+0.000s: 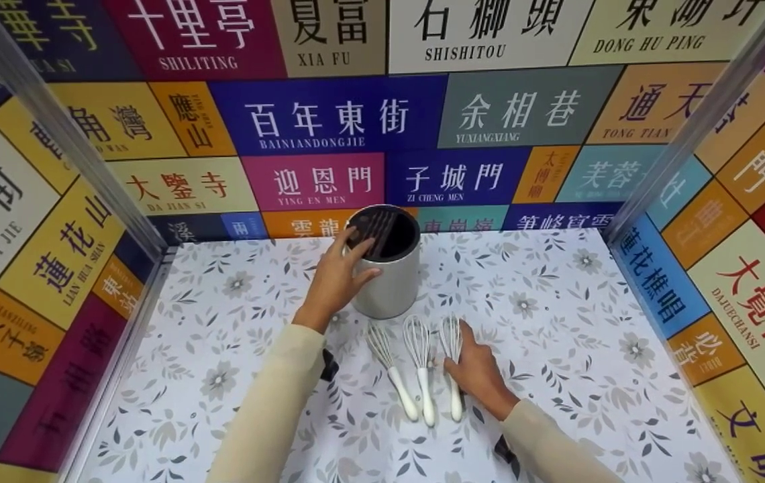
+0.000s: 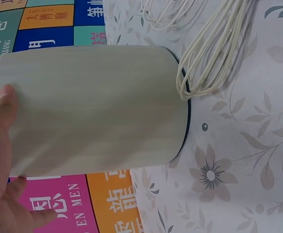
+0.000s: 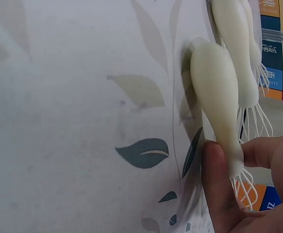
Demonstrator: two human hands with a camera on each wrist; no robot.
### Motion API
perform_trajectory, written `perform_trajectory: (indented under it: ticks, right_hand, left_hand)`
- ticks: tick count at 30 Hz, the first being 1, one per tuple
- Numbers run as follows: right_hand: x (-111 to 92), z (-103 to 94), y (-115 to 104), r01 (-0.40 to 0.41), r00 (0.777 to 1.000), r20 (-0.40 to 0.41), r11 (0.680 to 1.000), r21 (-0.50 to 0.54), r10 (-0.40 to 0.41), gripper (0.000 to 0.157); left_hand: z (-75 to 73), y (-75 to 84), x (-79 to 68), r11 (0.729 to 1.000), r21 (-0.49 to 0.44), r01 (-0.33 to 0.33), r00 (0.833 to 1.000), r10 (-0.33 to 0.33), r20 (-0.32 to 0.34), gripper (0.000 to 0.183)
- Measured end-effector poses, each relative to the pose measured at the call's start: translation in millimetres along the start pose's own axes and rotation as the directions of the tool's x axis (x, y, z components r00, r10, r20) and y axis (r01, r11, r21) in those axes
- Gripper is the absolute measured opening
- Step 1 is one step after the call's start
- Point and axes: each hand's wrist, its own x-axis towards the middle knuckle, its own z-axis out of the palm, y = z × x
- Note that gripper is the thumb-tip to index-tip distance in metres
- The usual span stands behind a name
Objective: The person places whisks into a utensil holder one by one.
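A light grey cylindrical utensil holder (image 1: 389, 288) with a dark inside and rim stands at the back of the table. My left hand (image 1: 339, 275) holds it at the top, thumb on the outer wall (image 2: 83, 107) and fingers spread about the left rim. Three white whisks lie side by side in front of it: a left whisk (image 1: 402, 396), a middle whisk (image 1: 425, 389) and a right whisk (image 1: 455, 402). My right hand (image 1: 480, 369) pinches the right whisk between thumb and fingers, near where the handle (image 3: 214, 87) meets the wires.
The table (image 1: 557, 416) wears a white floral cover. Behind stands a panel (image 1: 329, 117) of coloured signs, with similar side panels at left (image 1: 33, 268) and right (image 1: 725, 268). Metal posts rise at both back corners.
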Motion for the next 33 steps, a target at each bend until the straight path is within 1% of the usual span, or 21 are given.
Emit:
perform_trajectory:
  ticks: [3, 10, 13, 17, 20, 25, 33]
  right_hand:
    - [0.6, -1.8, 1.5, 0.010, 1.000, 0.000, 1.000, 0.009, -0.010, 0.080]
    - [8.2, -9.0, 2.1, -0.017, 1.000, 0.012, 0.999, 0.052, 0.016, 0.079]
    - [14.4, -13.9, 0.0, -0.013, 1.000, -0.009, 0.998, 0.063, 0.013, 0.079]
    - [22.9, -22.0, -5.1, -0.027, 0.999, -0.026, 0.996, 0.089, 0.029, 0.078]
    - [28.3, -28.4, -9.9, -0.043, 0.999, -0.010, 0.992, 0.119, 0.044, 0.078]
    - [35.2, -36.9, -18.3, -0.040, 0.999, 0.003, 0.987, 0.156, 0.041, 0.079]
    - [45.8, -40.9, -30.7, -0.021, 0.999, -0.041, 0.984, 0.175, 0.028, 0.079]
  left_hand:
    - [0.6, -0.6, -0.5, 1.000, 0.011, -0.009, 1.000, 0.009, -0.006, 0.063]
    - [0.5, -0.1, -1.6, 1.000, 0.001, 0.002, 1.000, -0.002, 0.009, 0.064]
    - [0.6, -0.3, -1.7, 1.000, -0.005, 0.001, 1.000, -0.001, 0.009, 0.064]
    - [0.9, 0.0, -1.2, 1.000, -0.016, 0.004, 1.000, -0.003, 0.013, 0.064]
    - [1.2, 0.1, -0.9, 1.000, -0.016, 0.006, 1.000, -0.005, 0.015, 0.063]
    - [1.4, -0.6, -0.5, 1.000, -0.004, 0.006, 1.000, -0.006, 0.011, 0.063]
    - [1.4, -1.2, -0.9, 1.000, 0.007, -0.004, 1.000, 0.004, -0.007, 0.063]
